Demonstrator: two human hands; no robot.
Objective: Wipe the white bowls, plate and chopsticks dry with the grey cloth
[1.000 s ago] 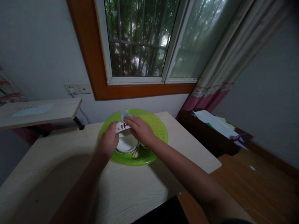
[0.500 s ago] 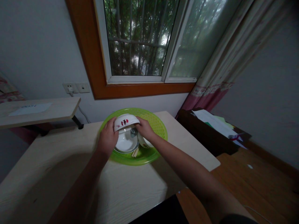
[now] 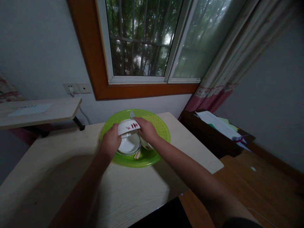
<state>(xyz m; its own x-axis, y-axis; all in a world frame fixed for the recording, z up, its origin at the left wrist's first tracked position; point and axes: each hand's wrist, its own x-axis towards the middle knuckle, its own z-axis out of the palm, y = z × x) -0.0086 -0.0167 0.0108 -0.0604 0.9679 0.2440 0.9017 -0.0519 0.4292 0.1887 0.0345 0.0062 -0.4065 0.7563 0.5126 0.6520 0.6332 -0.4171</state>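
A white bowl (image 3: 125, 127) with red figures on its side is tipped over in my hands above a green plastic basin (image 3: 163, 126). My left hand (image 3: 111, 140) is closed on the bowl's left edge. On its right side my right hand (image 3: 145, 128) is closed, with a pale grey cloth-like piece (image 3: 132, 114) sticking up by its fingers. Below the raised bowl, another white bowl (image 3: 129, 145) lies in the basin. A patterned bowl (image 3: 146, 145) leans to its right, partly behind my right hand. Light wooden chopsticks (image 3: 137, 154) lie at the basin's front.
The basin stands on a pale wooden table (image 3: 137, 186) under a window. A small raised shelf (image 3: 59, 109) with a paper is at the left. Papers (image 3: 218, 126) lie on dark furniture to the right, beyond the table edge.
The raised bowl has turned slightly and shifted a little rightward and down. The grey piece, earlier under the bowl, now shows above its far rim by my right hand.
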